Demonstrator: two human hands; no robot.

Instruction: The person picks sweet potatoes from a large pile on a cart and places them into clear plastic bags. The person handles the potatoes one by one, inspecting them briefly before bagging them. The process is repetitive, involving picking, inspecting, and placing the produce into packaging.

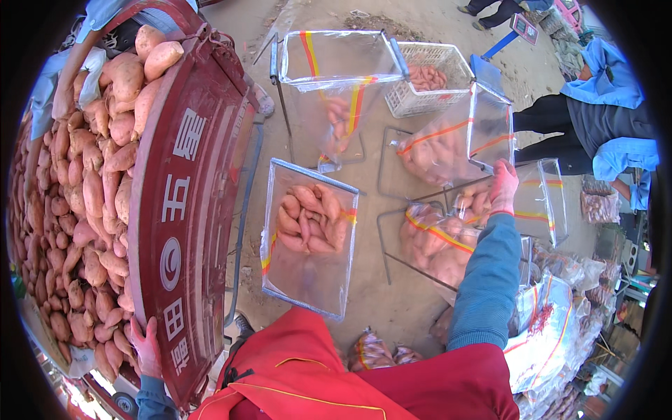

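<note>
My left hand (146, 344), in a pink glove, straddles the top rim of a dark red truck side panel (181, 220). Inside that panel lies a heap of sweet potatoes (86, 220). Stretched far to the right, my gloved right hand (504, 188) closes at the near corner of a wire bag frame (491, 126). From this frame hangs a clear plastic bag (438, 149) with sweet potatoes inside; my fingertips are partly hidden. Between my arms another framed clear bag (310, 273) stands with its mouth up, sweet potatoes (311, 219) at its bottom.
Ahead, another framed bag (341, 63) stands beside a white plastic crate (430, 102) and a blue platform scale (488, 71). A co-worker in blue sleeves (604, 79) bends at the right. Filled bags (441, 239) and stacked plastic sacks (541, 331) crowd my right side.
</note>
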